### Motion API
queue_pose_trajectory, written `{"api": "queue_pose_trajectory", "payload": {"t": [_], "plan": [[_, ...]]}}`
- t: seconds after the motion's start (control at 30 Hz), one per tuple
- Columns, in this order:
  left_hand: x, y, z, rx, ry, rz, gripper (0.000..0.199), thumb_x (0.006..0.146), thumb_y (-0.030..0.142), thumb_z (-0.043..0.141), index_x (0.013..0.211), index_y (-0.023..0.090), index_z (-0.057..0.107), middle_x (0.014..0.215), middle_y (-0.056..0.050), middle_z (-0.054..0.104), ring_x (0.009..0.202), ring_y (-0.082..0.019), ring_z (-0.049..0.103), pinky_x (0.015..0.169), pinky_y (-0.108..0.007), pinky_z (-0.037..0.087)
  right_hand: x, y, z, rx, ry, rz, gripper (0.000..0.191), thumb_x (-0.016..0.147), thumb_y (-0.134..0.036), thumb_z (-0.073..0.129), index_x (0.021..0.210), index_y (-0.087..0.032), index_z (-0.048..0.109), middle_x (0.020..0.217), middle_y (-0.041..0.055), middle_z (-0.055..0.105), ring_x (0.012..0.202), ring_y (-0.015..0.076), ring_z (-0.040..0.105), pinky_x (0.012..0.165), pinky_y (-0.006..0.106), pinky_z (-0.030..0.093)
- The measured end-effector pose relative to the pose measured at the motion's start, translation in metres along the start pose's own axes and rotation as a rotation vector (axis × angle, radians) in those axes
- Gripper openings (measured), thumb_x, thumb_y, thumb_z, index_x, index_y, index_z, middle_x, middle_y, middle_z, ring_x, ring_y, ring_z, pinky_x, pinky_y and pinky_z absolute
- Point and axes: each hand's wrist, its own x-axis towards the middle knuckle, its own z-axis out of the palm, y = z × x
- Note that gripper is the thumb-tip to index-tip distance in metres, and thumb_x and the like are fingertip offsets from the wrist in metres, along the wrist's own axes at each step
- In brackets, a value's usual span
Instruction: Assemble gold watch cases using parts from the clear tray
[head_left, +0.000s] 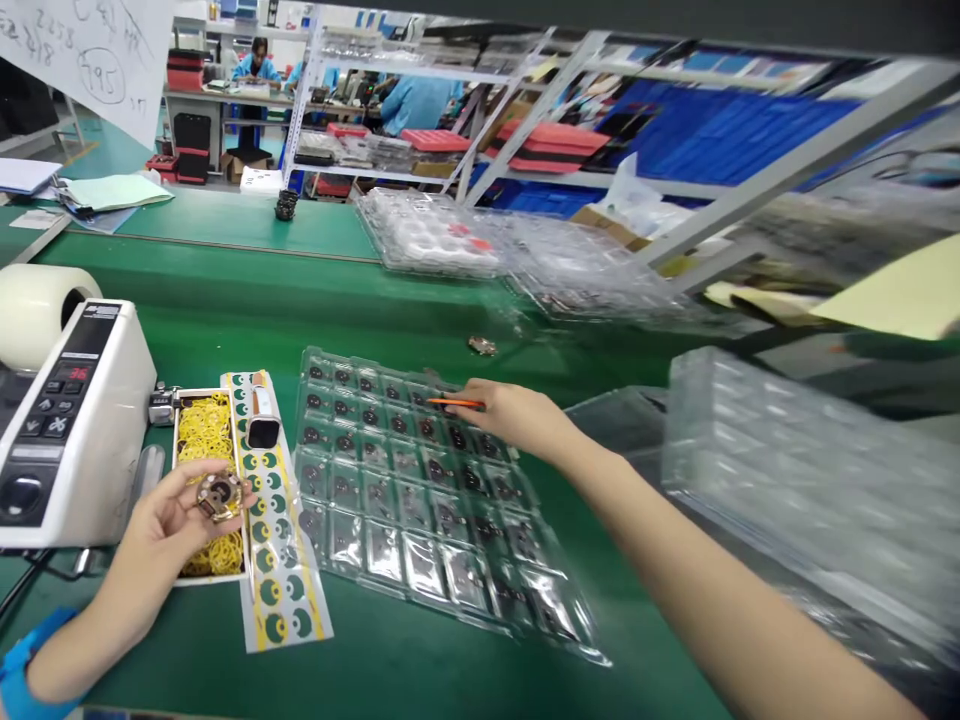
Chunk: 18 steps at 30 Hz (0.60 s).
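Note:
My left hand [176,515] holds a small round metallic part [220,495] with a dark ring in its middle, pinched between thumb and fingers. Below it lies a narrow white box [177,440] full of yellow rings [204,420]. My right hand [510,415] is closed on an orange stick-like tool [455,402], its tip over the upper part of a clear plastic tray [375,575]. Small dark parts [371,417] sit in many of the tray's pockets. Between box and tray is a strip of stickers [281,540] with cut-out shapes.
A white tape dispenser [82,420] with a red display stands at the left. Another metallic part [482,346] lies beyond the tray. Stacked clear trays [795,500] are at the right, more trays [442,235] at the back. A metal shelf and co-workers are farther off.

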Motion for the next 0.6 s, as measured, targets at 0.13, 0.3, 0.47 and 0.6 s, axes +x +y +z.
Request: {"api": "queue_pose_trajectory", "payload": {"t": [0.13, 0.3, 0.47, 0.6], "plan": [[0.001, 0.002, 0.005, 0.006, -0.049, 0.0, 0.032, 0.078, 0.02, 0.074, 0.11, 0.025, 0.067, 0.103, -0.004, 0.076, 0.095, -0.018, 0.072, 0.091, -0.034, 0.057, -0.008, -0.017, -0.001, -0.002, 0.108, -0.034, 0.024, 0.083, -0.019, 0.052, 0.085, -0.015, 0.075, 0.084, 0.0115, 0.069, 0.065, 0.0211, 0.063, 0.049, 0.028, 0.036], [0.002, 0.003, 0.01, 0.081, -0.104, -0.056, 0.02, 0.075, 0.033, 0.078, 0.09, 0.02, 0.074, 0.095, -0.005, 0.075, 0.093, -0.02, 0.07, 0.093, -0.036, 0.054, -0.038, -0.108, -0.009, 0.076, 0.336, -0.222, 0.024, 0.093, -0.025, 0.051, 0.106, -0.019, 0.071, 0.099, 0.0118, 0.07, 0.087, 0.0232, 0.067, 0.06, 0.028, 0.049], [0.001, 0.003, 0.012, 0.136, -0.144, -0.163, 0.037, 0.071, 0.052, 0.078, 0.069, 0.016, 0.07, 0.074, -0.003, 0.07, 0.082, -0.018, 0.067, 0.083, -0.031, 0.051, -0.07, -0.221, -0.035, 0.11, 0.735, -0.88, 0.023, 0.091, -0.007, 0.051, 0.097, -0.017, 0.071, 0.081, 0.0084, 0.073, 0.064, 0.0169, 0.062, 0.052, 0.028, 0.048], [0.001, 0.004, 0.012, 0.13, -0.142, -0.127, 0.042, 0.068, 0.057, 0.078, 0.062, 0.016, 0.066, 0.065, 0.001, 0.063, 0.066, -0.012, 0.056, 0.072, -0.026, 0.046, -0.07, -0.252, -0.044, 0.151, 0.786, -0.994, 0.028, 0.091, -0.006, 0.047, 0.083, -0.015, 0.072, 0.074, 0.0095, 0.072, 0.056, 0.0159, 0.056, 0.041, 0.028, 0.04]]}}
